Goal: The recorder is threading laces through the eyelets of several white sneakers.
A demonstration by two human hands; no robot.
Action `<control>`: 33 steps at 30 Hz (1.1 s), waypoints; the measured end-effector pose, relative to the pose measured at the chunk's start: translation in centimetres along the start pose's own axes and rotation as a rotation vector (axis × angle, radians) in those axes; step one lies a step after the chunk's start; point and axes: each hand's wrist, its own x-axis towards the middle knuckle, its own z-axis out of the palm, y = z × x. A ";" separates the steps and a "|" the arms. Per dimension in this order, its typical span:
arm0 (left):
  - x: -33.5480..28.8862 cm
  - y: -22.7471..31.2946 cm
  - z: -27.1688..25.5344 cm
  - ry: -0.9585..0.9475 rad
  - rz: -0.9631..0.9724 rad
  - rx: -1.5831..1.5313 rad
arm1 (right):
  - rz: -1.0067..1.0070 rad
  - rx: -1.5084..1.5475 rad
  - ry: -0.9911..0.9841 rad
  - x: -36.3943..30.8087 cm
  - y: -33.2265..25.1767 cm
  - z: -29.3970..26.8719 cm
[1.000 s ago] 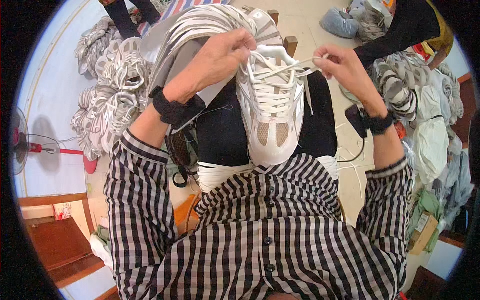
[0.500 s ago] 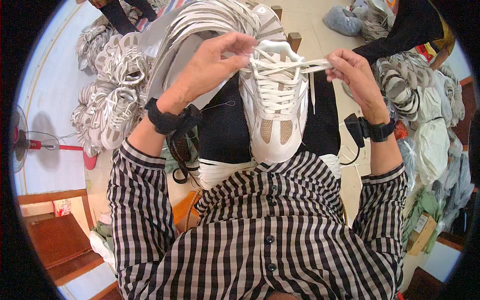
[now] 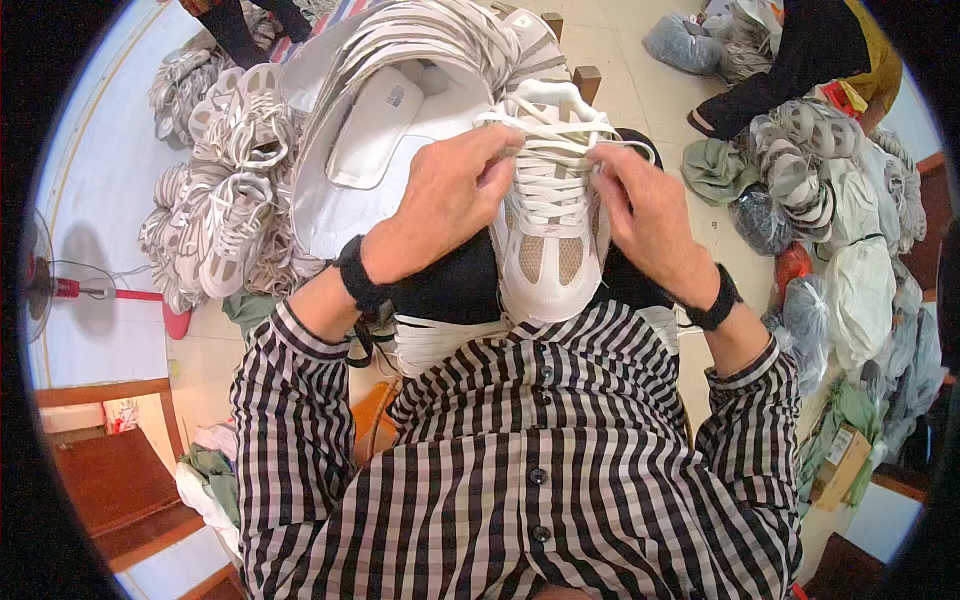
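The tiled floor (image 3: 600, 45) runs up past the lap, bounded by piled uppers (image 3: 235, 200) on the left and bagged goods such as a white sack (image 3: 860, 310) on the right, with a co-worker's black-clad leg (image 3: 820, 65) reaching in at upper right. Nearer, a fanned stack of uppers (image 3: 400, 40) closes off the left hand's outer side, while floor shows beyond the right hand. The white-and-beige shoe (image 3: 546, 258) lies across the dark trousers (image 3: 448, 285), toe toward the checked shirt (image 3: 480, 500). Half a second ago the right hand was out to the side with the lace stretched straight; now both hands have come lower and inward, and the stack's white inner side is uncovered. The left hand (image 3: 455, 190) is half curled, fingertips at the shoe's left lacing edge; the right hand (image 3: 645, 215) bends its fingers in at the opposite edge, both touching or nearly touching the laces (image 3: 552, 185). Whether either pinches a strand, I cannot tell. One slack loop arcs above the right hand.
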 end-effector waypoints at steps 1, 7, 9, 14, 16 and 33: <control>0.4 -0.4 0.1 0.005 0.047 0.014 | -0.006 0.008 0.048 0.5 0.4 0.0; 1.5 -0.5 -0.5 -0.193 -0.015 0.023 | -0.031 -0.038 -0.118 1.8 0.6 -0.8; 1.9 -0.3 -0.7 -0.166 0.055 0.035 | -0.048 -0.015 -0.088 2.0 0.4 -0.8; 2.0 0.2 -0.9 -0.191 0.112 -0.101 | -0.068 0.090 -0.070 1.0 -0.5 -0.4; 1.6 0.4 -1.1 -0.279 0.076 -0.202 | 0.010 0.077 -0.182 0.4 -0.8 -0.5; 2.0 -0.3 -3.5 -0.319 -0.259 -0.434 | -0.042 -0.081 -0.049 -0.3 0.0 -2.3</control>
